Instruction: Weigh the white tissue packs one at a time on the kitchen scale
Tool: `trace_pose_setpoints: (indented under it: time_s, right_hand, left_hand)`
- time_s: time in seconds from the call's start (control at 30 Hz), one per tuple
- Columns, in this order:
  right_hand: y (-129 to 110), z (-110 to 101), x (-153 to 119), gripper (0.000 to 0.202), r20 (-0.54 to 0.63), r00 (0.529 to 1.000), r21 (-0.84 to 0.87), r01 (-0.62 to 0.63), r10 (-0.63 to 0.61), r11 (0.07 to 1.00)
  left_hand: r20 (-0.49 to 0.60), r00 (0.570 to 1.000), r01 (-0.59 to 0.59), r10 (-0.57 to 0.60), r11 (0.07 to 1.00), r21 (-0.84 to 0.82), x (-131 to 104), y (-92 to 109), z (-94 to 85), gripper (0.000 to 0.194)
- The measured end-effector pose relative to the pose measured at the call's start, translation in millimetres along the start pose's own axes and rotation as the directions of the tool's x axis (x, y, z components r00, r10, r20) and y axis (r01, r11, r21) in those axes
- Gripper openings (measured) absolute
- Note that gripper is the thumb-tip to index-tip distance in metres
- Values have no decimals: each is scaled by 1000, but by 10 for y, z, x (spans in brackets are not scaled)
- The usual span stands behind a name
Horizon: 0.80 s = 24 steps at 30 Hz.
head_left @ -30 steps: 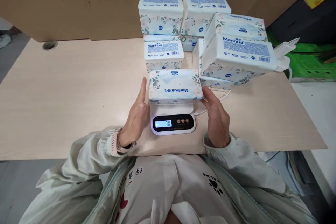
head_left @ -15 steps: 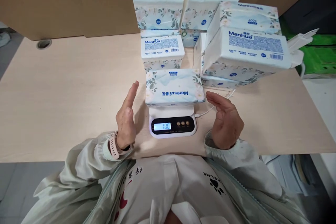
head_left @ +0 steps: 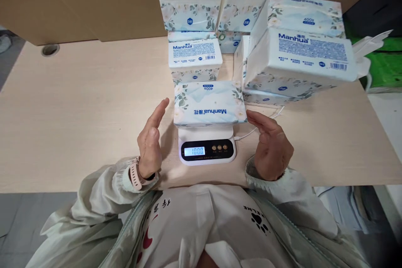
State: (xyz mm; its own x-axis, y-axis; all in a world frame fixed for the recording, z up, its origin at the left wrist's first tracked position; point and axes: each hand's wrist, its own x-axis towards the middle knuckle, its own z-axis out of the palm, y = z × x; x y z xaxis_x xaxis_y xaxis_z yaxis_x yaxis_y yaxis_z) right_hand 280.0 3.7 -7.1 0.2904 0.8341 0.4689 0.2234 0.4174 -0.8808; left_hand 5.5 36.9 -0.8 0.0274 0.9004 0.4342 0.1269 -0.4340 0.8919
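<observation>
A tissue pack (head_left: 209, 102) with a pale blue floral wrapper lies on a white digital scale (head_left: 207, 134), its printed top upside down to me. The scale's lit display (head_left: 194, 151) reads what looks like 100.0. My left hand (head_left: 151, 140) is held on edge to the left of the pack, fingers straight, with a gap between them. On the right, my right hand (head_left: 271, 144) has its fingers stretched toward the pack's lower right corner, very close to it; whether they touch I cannot tell. Neither hand holds anything.
Several more tissue packs (head_left: 194, 56) are stacked behind the scale. A larger stack at the right has an opened pack (head_left: 301, 60) with tissue sticking out. A white cable (head_left: 251, 134) runs from the scale. Cardboard (head_left: 125, 4) stands along the back of the wooden table (head_left: 78, 113).
The scale's reading has changed from about 10.0 to 100.0. Both hands stay nearly in place beside the tissue pack. The view has shifted slightly.
</observation>
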Motion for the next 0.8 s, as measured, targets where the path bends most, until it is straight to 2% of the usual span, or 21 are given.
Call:
trace_pose_setpoints:
  time_s: [0.4, 0.8]
  right_hand:
    - [-17, 28, 2, 47, -6, 1000, 17, -21, 21, 1000]
    - [8, 21, -1, 45, -22, 1000, 23, -10, 10, 1000]
  left_hand:
    - [-14, 999, 38, -38, 999, -30, 15, 18, 4, 47]
    - [-24, 1000, 3, -3, 1000, -9, 24, 17, -19, 47]
